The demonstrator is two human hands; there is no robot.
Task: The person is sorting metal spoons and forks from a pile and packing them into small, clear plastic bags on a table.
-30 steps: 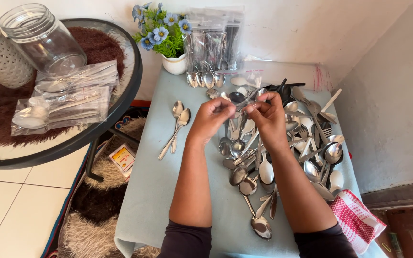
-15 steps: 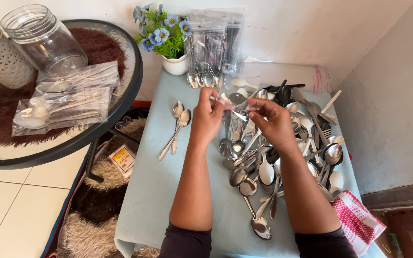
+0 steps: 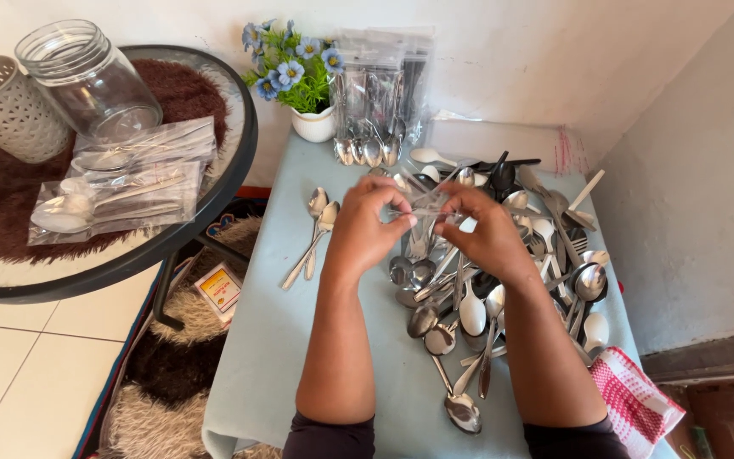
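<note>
Clear bag (image 3: 425,206) between both hands

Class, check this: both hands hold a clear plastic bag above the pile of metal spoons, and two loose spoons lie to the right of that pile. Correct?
Not quite. In the head view the two loose metal spoons lie to the left of the pile of metal spoons. Both the left hand and right hand do hold the clear plastic bag.

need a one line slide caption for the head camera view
Both hands, left hand and right hand, pinch a clear plastic bag above a pile of spoons on a pale blue table.
</note>
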